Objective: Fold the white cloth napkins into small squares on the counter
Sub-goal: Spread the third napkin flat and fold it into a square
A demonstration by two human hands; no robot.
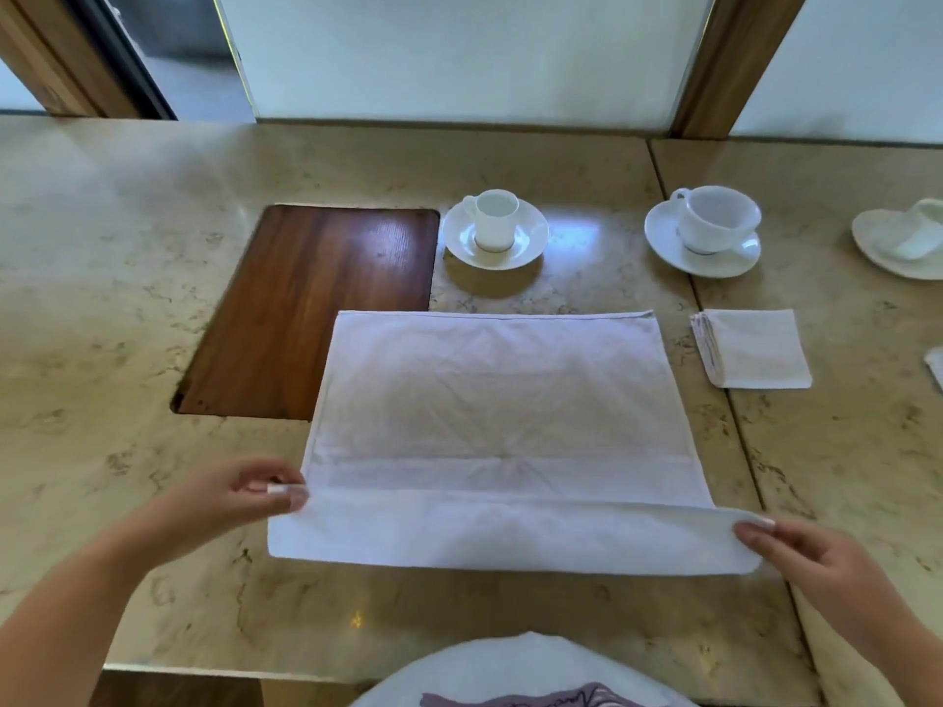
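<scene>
- The left hand (255,494) is pinching the near-left corner of the napkin (502,400) between thumb and fingertips, and the right hand (801,553) is gripping the near-right corner the same way, likely so the near edge travels level and meets the far one squarely.
- The near part of the napkin is lying doubled over in a narrow band between the hands; I judge a first fold toward the far edge is just starting.
- The rest of the napkin is lying flat on the table (127,298), spread wide from left to right, its far hem running straight and its far-left part overlapping a corner of the wooden inset (306,308).
- Bare table is showing on the left, and a strip nearer than the napkin, so the hands are getting free room to move.
- To the right, apart from the napkin, a stack (755,349) of folded squares is sitting, probably the finished ones kept within reach.
- Farther off, a small cup (492,216) on its saucer and a wider cup (719,216) on another are standing beyond the far hem with a gap, so the fold is looking clear of them.
</scene>
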